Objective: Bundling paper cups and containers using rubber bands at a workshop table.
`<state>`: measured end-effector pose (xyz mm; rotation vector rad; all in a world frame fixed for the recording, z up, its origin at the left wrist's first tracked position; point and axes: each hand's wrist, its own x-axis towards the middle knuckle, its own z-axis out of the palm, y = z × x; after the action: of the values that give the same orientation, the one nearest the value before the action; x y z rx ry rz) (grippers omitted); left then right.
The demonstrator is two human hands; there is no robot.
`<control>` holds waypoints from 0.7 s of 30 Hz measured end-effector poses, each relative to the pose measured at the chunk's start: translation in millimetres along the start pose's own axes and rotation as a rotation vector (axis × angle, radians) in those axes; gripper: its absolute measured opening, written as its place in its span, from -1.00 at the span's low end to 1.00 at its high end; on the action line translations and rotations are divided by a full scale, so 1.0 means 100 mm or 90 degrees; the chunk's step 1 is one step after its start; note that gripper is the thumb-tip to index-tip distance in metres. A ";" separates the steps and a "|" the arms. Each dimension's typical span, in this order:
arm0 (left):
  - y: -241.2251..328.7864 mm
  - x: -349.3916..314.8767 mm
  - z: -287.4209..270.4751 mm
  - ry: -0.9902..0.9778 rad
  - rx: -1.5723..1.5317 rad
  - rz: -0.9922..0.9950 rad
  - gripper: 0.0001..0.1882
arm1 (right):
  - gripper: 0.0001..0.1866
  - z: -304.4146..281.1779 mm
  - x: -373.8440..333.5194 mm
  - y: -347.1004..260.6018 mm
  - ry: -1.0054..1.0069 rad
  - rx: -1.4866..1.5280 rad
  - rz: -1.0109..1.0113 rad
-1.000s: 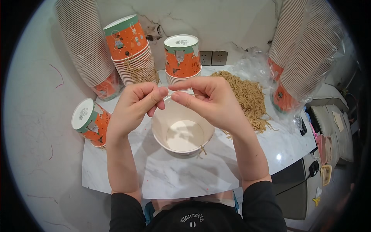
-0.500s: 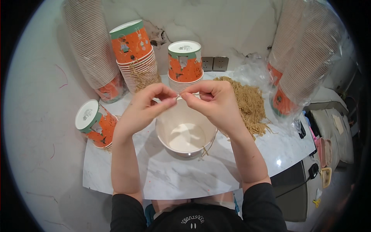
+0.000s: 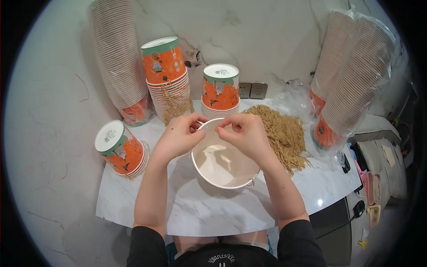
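Over the marbled surface point(image 3: 209, 216), left hand point(image 3: 180, 135) and right hand point(image 3: 247, 133) now part, opening a gap near the far rim of the white bucket point(image 3: 242, 162), mid-frame! Both curl narrow, any hold unclear.

Open tub mid-frame, stacks behind it and to both sides.

On my feed, the open tub point(image 3: 239, 167) sits on the table point(image 3: 213, 213) at centre, the left hand point(image 3: 183, 135) and right hand point(image 3: 245, 132) at its far rim. I have a strand heap point(image 3: 282, 138) just right of it and a pair of wall sockets point(image 3: 251, 91) at upper centre, behind the middle stack point(image 3: 221, 94) and the heap. Left of the middle stack I see the draped stack point(image 3: 162, 62), strands over its side; the tall stack point(image 3: 118, 55) is at upper left, the short stack point(image 3: 125, 153) at mid-left. Two bagged stacks point(image 3: 351, 95) stand upper right.
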<state>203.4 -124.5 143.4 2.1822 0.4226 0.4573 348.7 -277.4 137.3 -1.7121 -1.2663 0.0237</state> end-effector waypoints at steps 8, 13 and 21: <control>0.48 -0.34 -0.01 0.149 -0.032 0.128 -0.67 | -0.87 0.01 -0.18 -0.28 0.084 0.170 -0.060; 0.57 -0.50 -0.02 0.229 0.032 0.178 -0.68 | -0.90 0.07 -0.27 -0.34 0.090 0.228 -0.144; 0.64 -0.54 0.08 0.316 0.026 0.215 -0.69 | -0.77 0.14 -0.38 -0.37 -0.136 0.953 0.355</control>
<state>168.6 -191.8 180.7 2.1721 0.3254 1.1971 297.9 -296.5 137.2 -0.6353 -0.4903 1.1858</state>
